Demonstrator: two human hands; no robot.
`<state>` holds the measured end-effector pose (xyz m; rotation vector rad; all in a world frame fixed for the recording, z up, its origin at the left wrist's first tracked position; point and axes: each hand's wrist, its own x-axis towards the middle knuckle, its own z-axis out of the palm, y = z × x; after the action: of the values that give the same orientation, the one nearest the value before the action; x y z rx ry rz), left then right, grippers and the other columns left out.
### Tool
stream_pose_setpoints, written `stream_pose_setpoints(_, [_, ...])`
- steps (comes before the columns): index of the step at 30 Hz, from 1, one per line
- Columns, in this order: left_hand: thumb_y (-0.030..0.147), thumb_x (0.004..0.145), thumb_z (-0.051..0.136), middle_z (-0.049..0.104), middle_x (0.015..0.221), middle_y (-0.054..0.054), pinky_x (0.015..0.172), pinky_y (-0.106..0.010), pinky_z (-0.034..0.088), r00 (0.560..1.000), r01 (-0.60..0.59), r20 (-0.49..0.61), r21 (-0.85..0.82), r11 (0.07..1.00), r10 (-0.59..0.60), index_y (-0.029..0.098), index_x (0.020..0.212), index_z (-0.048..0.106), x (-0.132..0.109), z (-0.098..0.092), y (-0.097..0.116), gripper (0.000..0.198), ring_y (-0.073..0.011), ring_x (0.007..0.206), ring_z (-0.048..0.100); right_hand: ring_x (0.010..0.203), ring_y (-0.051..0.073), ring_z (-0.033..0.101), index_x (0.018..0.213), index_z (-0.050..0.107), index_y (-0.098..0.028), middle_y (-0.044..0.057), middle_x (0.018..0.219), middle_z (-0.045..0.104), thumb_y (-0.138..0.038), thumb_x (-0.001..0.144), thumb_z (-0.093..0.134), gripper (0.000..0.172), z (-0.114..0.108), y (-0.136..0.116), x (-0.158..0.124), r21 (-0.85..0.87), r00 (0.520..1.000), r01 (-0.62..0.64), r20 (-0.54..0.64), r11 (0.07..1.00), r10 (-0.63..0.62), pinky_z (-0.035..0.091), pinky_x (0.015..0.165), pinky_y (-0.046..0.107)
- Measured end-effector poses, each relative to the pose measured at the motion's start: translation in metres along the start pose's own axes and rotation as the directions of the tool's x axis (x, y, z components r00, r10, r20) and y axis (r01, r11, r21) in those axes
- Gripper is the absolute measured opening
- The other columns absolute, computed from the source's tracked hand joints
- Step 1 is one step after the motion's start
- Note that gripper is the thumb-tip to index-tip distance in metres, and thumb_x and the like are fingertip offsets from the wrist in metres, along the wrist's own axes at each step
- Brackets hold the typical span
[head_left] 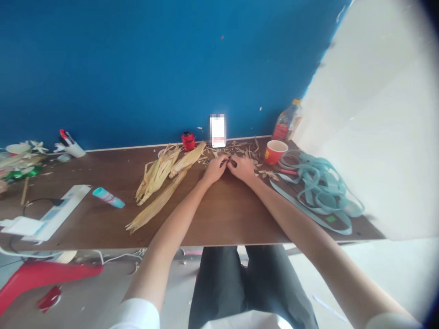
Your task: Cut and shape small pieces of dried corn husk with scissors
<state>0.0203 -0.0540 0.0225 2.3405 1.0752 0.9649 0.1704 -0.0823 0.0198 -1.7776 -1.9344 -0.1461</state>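
My left hand (216, 169) and my right hand (242, 168) meet over the brown table (226, 214), fingertips bent together and touching or nearly so. Both are closed in a pinch; whatever lies between the fingers is too small or hidden to make out. Dried corn husks (161, 171) lie in a bunch to the left of my left hand, with one long single husk (159, 203) nearer the front edge. Small husk scraps (236, 148) are scattered just behind and to the right of my hands.
A lit phone (218, 130) leans on the blue wall behind my hands. A red item (188, 141) stands left of it. To the right are a paper cup (274, 153), a bottle (287, 121) and tangled pale-blue ribbon (322, 183). Leftward lie a glue stick (109, 197) and a power strip (63, 212).
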Motion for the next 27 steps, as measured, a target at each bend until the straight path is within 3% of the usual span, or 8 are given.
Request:
stream_pose_setpoints(12, [0.014,0.087,0.046,0.069,0.103,-0.006,0.089,-0.032,0.047,0.998,-0.056,0.035,0.059,0.997,0.054,0.019,0.100,0.065,-0.0005,0.0006,0.0016,0.024,-0.0202,0.096,0.062,0.078,0.021,0.062,0.078,0.069,-0.022,0.006,0.080,0.071,-0.036,0.082,0.045,0.027,0.0029,0.0023,0.0009,-0.008,1.000,-0.027,-0.005,1.000,0.027,0.036,0.064,0.027])
stream_pose_setpoints(27, [0.016,0.088,0.045,0.068,0.107,-0.006,0.090,-0.033,0.048,0.998,-0.043,0.039,0.042,0.998,0.042,0.022,0.108,0.063,-0.0030,-0.0004,0.0038,0.027,-0.0208,0.099,0.063,0.075,0.021,0.061,0.077,0.067,-0.021,0.005,0.077,0.070,-0.035,0.081,0.045,0.027,0.0021,0.0042,0.0016,0.032,0.999,-0.022,-0.024,0.999,0.023,0.036,0.064,0.027])
